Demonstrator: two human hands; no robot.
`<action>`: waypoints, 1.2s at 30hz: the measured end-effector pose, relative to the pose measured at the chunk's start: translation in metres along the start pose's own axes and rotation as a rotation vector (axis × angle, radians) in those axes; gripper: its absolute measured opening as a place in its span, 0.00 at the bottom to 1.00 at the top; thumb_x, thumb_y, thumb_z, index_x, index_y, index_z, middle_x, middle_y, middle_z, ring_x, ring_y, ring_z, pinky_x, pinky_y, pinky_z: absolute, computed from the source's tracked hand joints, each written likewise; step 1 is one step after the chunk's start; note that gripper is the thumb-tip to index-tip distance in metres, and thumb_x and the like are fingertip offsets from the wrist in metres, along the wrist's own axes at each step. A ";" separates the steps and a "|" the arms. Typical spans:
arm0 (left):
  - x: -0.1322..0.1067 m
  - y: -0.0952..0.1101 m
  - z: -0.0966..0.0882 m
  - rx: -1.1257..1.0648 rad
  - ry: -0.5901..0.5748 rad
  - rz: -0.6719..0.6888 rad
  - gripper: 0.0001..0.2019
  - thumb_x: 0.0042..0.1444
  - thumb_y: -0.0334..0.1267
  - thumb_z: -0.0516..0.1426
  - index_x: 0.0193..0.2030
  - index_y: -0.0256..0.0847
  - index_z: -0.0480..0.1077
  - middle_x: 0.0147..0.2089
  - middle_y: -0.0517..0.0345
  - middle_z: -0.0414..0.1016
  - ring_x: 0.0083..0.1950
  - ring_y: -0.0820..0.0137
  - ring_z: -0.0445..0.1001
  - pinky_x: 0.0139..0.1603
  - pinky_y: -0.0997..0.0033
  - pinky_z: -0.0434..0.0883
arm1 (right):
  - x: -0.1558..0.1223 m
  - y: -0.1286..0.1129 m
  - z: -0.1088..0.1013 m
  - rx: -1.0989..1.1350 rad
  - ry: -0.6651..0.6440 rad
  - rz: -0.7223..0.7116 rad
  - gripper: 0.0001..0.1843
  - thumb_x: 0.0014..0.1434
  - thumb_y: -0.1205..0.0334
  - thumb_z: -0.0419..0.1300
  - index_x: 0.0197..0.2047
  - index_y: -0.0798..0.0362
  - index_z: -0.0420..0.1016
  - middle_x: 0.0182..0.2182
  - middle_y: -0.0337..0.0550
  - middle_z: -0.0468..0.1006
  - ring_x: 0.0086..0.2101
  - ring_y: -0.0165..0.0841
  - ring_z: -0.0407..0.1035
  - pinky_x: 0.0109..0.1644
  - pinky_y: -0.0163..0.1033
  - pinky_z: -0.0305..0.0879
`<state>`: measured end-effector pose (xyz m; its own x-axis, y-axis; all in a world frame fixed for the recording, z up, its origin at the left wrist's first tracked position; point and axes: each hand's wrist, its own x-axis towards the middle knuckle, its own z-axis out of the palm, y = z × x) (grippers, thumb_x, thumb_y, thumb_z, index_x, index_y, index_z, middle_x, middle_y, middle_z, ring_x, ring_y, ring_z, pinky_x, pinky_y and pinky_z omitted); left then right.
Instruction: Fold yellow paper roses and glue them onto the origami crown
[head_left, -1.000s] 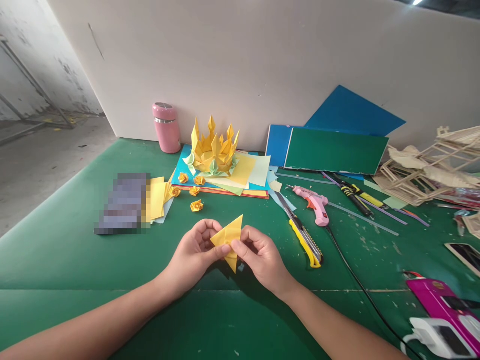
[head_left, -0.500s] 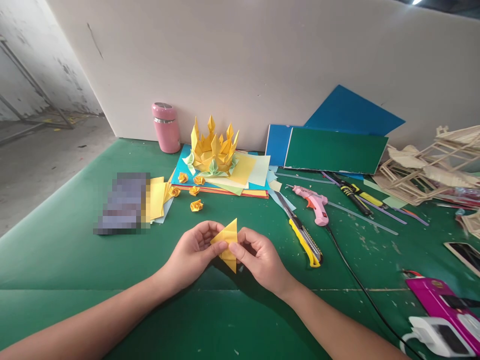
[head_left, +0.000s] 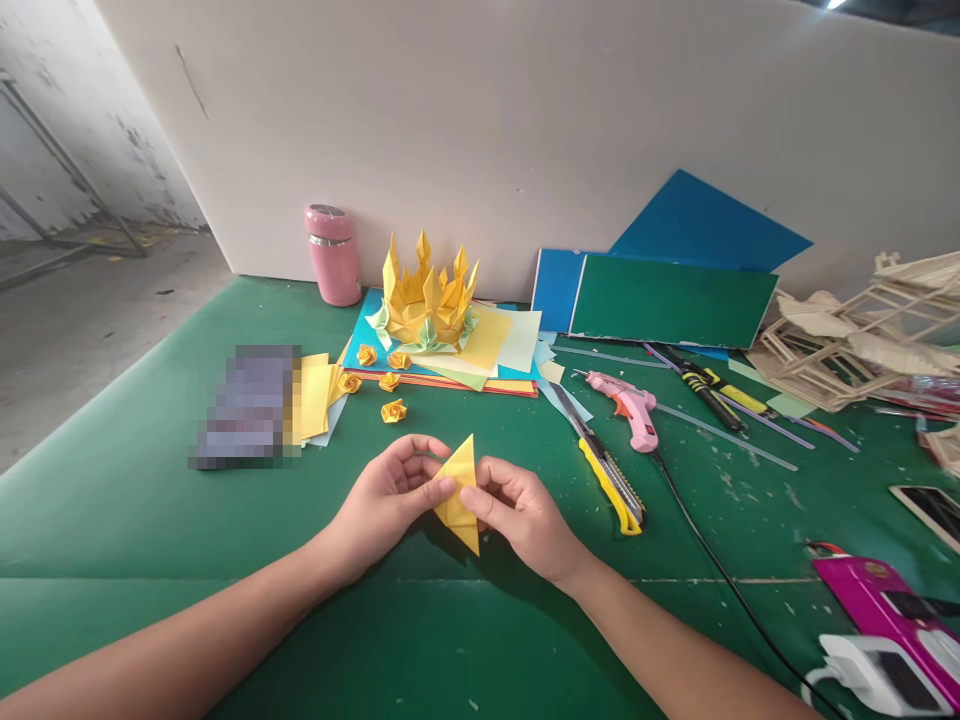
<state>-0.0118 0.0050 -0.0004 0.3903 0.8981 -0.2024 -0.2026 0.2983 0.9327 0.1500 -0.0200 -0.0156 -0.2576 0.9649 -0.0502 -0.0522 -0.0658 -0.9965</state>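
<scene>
Paper comes first: a folded yellow sheet (head_left: 459, 495), pointed at top and bottom, is held just above the green table (head_left: 150, 520) near its front middle, between my two hands. My left hand (head_left: 390, 495) has it clamped, with the thumb on the near face and the fingers curled behind its left edge. My right hand (head_left: 525, 515) is closed on the right edge in the same way, thumb pressing the face and fingertips tucked behind. The two thumbs nearly meet at the middle of the piece; I cannot tell whether they touch.

As I judge it, I am midway through a fold. The sheet is already down to a narrow, kite-like form, and I am pinching along a crease to set it. A next move would call for keeping the layers lined up under both thumbs. Then I would press firmly along the edge toward the points without letting the flaps slip.

Farther out in the same head view, small yellow paper roses (head_left: 393, 411) lie beyond my hands. They are near a stack of coloured sheets (head_left: 495, 350) that bears two yellow paper crowns (head_left: 426, 290). A pink bottle (head_left: 332, 255) stands to the left of the crowns, by the wall. To my right lie a yellow utility knife (head_left: 611, 480), well clear of my right hand, and a pink glue gun (head_left: 630, 405). Its black cord (head_left: 720, 570) runs toward the table's near edge.
</scene>
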 end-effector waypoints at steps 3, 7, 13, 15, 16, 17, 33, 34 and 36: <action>0.001 0.000 -0.001 -0.053 -0.023 -0.035 0.18 0.43 0.41 0.68 0.34 0.41 0.64 0.24 0.64 0.73 0.24 0.75 0.70 0.28 0.77 0.66 | 0.000 -0.001 0.000 0.018 -0.040 0.007 0.22 0.50 0.43 0.62 0.23 0.52 0.60 0.20 0.32 0.60 0.22 0.25 0.55 0.27 0.32 0.55; 0.001 -0.001 -0.004 -0.073 -0.073 -0.086 0.15 0.44 0.41 0.67 0.34 0.41 0.66 0.27 0.63 0.74 0.27 0.74 0.71 0.29 0.77 0.66 | 0.000 -0.001 -0.001 0.042 -0.078 0.034 0.22 0.50 0.42 0.62 0.25 0.52 0.63 0.22 0.33 0.63 0.23 0.25 0.56 0.28 0.33 0.56; 0.000 0.000 -0.002 0.221 0.029 0.077 0.08 0.46 0.43 0.64 0.27 0.40 0.76 0.28 0.60 0.75 0.32 0.70 0.70 0.36 0.74 0.67 | -0.001 0.001 -0.002 -0.049 -0.061 0.020 0.21 0.52 0.44 0.60 0.25 0.52 0.61 0.21 0.32 0.60 0.22 0.25 0.54 0.26 0.32 0.54; -0.001 0.000 -0.001 0.289 0.094 0.124 0.07 0.46 0.43 0.63 0.28 0.42 0.78 0.30 0.58 0.76 0.34 0.68 0.71 0.38 0.72 0.68 | -0.001 0.001 -0.001 -0.069 -0.038 0.010 0.21 0.52 0.44 0.60 0.26 0.52 0.60 0.20 0.31 0.59 0.22 0.24 0.54 0.25 0.32 0.53; -0.001 0.000 -0.001 0.301 0.121 0.146 0.07 0.46 0.43 0.63 0.28 0.42 0.78 0.31 0.58 0.77 0.35 0.67 0.72 0.39 0.72 0.68 | -0.001 0.001 -0.001 -0.068 -0.029 0.005 0.20 0.52 0.44 0.61 0.26 0.52 0.60 0.20 0.31 0.59 0.22 0.24 0.54 0.25 0.32 0.53; -0.001 0.001 -0.002 0.301 0.137 0.161 0.07 0.46 0.43 0.63 0.29 0.43 0.78 0.31 0.58 0.77 0.36 0.66 0.72 0.39 0.71 0.69 | -0.001 0.000 -0.001 -0.064 -0.022 0.000 0.20 0.52 0.44 0.61 0.27 0.52 0.61 0.20 0.31 0.60 0.22 0.24 0.54 0.25 0.32 0.54; -0.002 -0.003 -0.004 0.401 0.182 0.254 0.04 0.46 0.39 0.63 0.29 0.45 0.79 0.31 0.57 0.78 0.35 0.66 0.74 0.36 0.71 0.72 | -0.001 0.001 0.000 -0.189 0.024 -0.054 0.20 0.56 0.44 0.56 0.26 0.51 0.60 0.20 0.31 0.59 0.22 0.25 0.53 0.25 0.32 0.52; -0.002 -0.003 -0.003 0.407 0.178 0.269 0.04 0.46 0.39 0.63 0.28 0.45 0.79 0.31 0.57 0.78 0.35 0.66 0.74 0.36 0.72 0.72 | -0.001 0.001 0.000 -0.197 0.027 -0.059 0.19 0.56 0.45 0.56 0.26 0.51 0.60 0.20 0.31 0.58 0.22 0.25 0.53 0.25 0.32 0.52; -0.003 -0.002 -0.002 0.397 0.158 0.281 0.04 0.46 0.39 0.63 0.29 0.45 0.80 0.32 0.56 0.77 0.35 0.66 0.74 0.35 0.72 0.72 | -0.001 0.002 0.000 -0.211 0.025 -0.071 0.19 0.57 0.45 0.55 0.26 0.51 0.59 0.20 0.31 0.57 0.22 0.25 0.51 0.24 0.32 0.51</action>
<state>-0.0143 0.0021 -0.0024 0.2228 0.9731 0.0586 0.0887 -0.0801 0.9928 0.1504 -0.0211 -0.0172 -0.2362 0.9715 0.0213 0.1342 0.0543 -0.9895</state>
